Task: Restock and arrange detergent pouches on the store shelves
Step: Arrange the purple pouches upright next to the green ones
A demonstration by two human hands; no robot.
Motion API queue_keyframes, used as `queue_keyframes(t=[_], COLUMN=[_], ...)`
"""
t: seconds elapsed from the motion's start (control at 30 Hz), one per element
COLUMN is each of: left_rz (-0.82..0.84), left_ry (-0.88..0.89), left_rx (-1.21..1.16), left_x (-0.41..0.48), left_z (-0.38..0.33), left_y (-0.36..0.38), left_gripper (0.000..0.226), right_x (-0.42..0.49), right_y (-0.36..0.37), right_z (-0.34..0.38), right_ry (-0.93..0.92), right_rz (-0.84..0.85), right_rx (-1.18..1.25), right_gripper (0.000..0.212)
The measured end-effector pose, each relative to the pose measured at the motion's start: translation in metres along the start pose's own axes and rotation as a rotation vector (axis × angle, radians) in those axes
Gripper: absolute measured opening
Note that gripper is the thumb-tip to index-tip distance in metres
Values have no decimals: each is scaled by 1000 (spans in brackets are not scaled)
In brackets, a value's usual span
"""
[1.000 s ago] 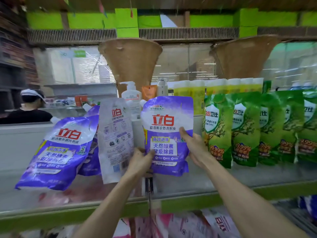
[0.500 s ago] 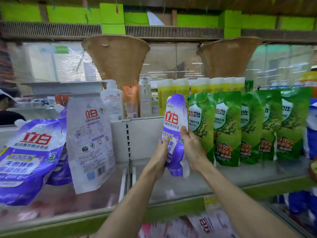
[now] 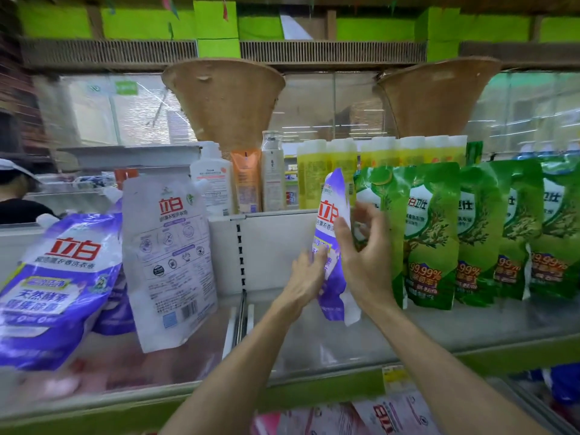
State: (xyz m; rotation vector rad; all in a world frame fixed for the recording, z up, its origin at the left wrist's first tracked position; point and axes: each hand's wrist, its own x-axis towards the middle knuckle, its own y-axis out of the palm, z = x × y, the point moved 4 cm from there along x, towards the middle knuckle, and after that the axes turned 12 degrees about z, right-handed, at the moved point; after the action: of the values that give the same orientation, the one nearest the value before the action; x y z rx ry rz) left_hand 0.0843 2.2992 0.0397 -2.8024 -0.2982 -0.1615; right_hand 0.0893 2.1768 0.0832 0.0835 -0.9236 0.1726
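Held pouch: purple and white with a red logo, upright, turned edge-on to the camera. Positioned between both hands at mid-shelf, just left of the green pouches, lower corner close to the shelf; contact with the shelf not discernible.

Left hand: fingers straight and together, pressed flat against the lower left face of the held pouch.

Right hand: palm and thumb against the right side of the held pouch. Fingers spread and loosely bent, blurred, in front of the nearest green pouch; contact of those fingers with either pouch impossible to tell.

Green pouches: upright overlapping row, from centre to the right edge.

White-backed pouch: left of centre, leaning, printed back toward the camera, well apart from the held pouch.

Tilted purple pouch: far left, front face out, near the shelf's front edge, beside the white-backed pouch.

Yellow bottles: row on the far side of the shelf's back panel, behind the green pouches.

Pump bottle: white, far side, left of the yellow bottles.

Woven cones: two, wide end up, above the bottles.
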Motion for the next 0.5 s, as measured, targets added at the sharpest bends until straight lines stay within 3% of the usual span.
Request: queue_keyframes(t=[0.1,0.2,0.4,0.5], left_rz=[-274,-466,-799,-878], left_ry=[167,339,509,516], left_rx=[103,77,43,52], left_x=[-23,-61,-148,-180], left_z=[-22,-38,-32,-20], left_y=[-33,-78,-181,-215], left_gripper=[41,31,31,30], right_x=[1,-1,-11,-23], right_y=[10,40,125,155], right_z=[31,44,32,21], right_ry=[-256,-352,-36,137], right_rz=[-69,-1,237,317], right_rx=[-76,-46,157,167], right_gripper=[18,10,21,13])
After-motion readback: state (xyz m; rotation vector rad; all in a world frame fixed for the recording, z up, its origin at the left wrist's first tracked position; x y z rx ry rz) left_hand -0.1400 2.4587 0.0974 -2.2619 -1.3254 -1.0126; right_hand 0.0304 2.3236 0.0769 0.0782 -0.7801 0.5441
